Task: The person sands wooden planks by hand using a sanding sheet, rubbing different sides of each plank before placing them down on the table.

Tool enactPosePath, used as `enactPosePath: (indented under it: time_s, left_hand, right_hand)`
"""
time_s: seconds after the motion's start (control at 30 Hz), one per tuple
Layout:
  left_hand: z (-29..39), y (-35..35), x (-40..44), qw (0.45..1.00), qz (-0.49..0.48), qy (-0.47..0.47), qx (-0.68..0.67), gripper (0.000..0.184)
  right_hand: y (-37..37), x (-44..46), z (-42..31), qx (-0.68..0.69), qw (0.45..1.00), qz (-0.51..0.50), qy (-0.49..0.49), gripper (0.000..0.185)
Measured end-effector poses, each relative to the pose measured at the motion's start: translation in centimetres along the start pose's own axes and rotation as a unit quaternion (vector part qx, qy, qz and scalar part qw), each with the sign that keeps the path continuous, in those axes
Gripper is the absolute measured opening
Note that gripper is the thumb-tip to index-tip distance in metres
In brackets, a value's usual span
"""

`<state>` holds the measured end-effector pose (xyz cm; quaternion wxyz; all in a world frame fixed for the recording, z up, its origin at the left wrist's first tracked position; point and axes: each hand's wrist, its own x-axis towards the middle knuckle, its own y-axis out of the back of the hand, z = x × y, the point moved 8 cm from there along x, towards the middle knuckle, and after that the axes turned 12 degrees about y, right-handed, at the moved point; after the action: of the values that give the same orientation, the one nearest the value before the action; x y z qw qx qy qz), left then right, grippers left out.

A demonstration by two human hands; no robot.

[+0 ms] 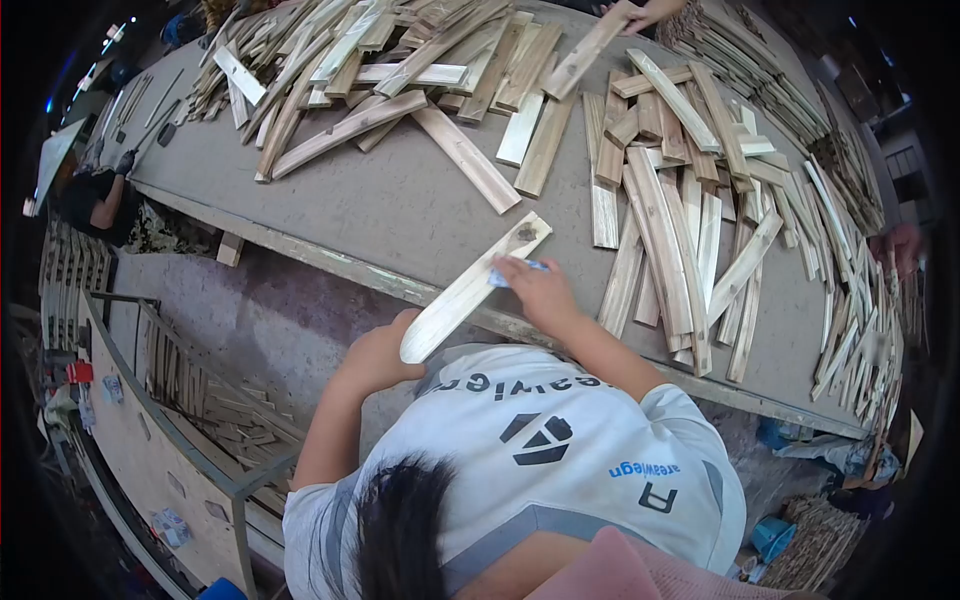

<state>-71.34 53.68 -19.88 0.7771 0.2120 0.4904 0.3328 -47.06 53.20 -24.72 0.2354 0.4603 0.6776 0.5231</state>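
A pale wooden slat [465, 295] with a rounded near end and a dark knot near its far end lies slanted over the table's near edge. My left hand [383, 350] is closed round its rounded lower end. Against the slat's upper part, my right hand [540, 292] presses a small blue and white piece [518, 272], perhaps a cloth or paper; its fingers are bent around it. What the piece is exactly cannot be made out.
Loose slats [465, 165] are heaped on the grey table [330, 215], with another pile [665, 250] at right. A co-worker's hand [655, 12] holds a slat at the top. Another person [100, 205] stands at left. A wooden bin [165, 460] stands at lower left.
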Motion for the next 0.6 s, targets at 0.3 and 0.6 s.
enactPosePath:
  time_s: [0.3, 0.6]
  left_hand:
    - [1.4, 1.0, -1.4, 0.999, 0.014, 0.016, -0.036, 0.073]
    - [1.5, 1.6, -1.8, 0.991, 0.063, -0.051, -0.108, 0.069]
  right_hand:
    - [-0.9, 0.9, 2.0, 0.036, 0.996, 0.001, 0.087, 0.065]
    - [-1.2, 0.7, 1.7, 0.054, 0.994, 0.058, 0.071, 0.061]
